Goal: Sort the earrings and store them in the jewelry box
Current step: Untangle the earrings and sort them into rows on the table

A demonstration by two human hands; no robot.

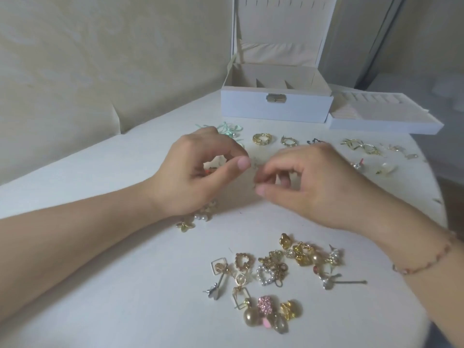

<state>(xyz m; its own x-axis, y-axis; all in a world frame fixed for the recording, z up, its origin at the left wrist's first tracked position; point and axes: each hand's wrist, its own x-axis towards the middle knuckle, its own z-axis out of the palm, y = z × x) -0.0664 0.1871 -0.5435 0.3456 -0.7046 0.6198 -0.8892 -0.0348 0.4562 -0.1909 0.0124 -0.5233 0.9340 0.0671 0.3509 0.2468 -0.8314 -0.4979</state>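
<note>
Both my hands hover over the middle of the white table. My left hand [198, 172] and my right hand [308, 187] each pinch thumb to forefinger around a small, thin, blurred earring [254, 165] between them. A loose heap of gold, pearl and pink earrings [276, 272] lies near me. A few flower and pearl earrings [198, 217] sit under my left wrist. Sorted pairs form a row further back: mint bows [226, 128], gold hoops [261, 138], and more to the right [361, 146]. The white jewelry box [276, 104] stands open at the back.
A removed white tray [384, 121] with ring slots lies right of the box. The table's rounded edge [437, 197] runs down the right side. A beige wall stands behind and to the left. A beaded bracelet [426, 262] circles my right wrist.
</note>
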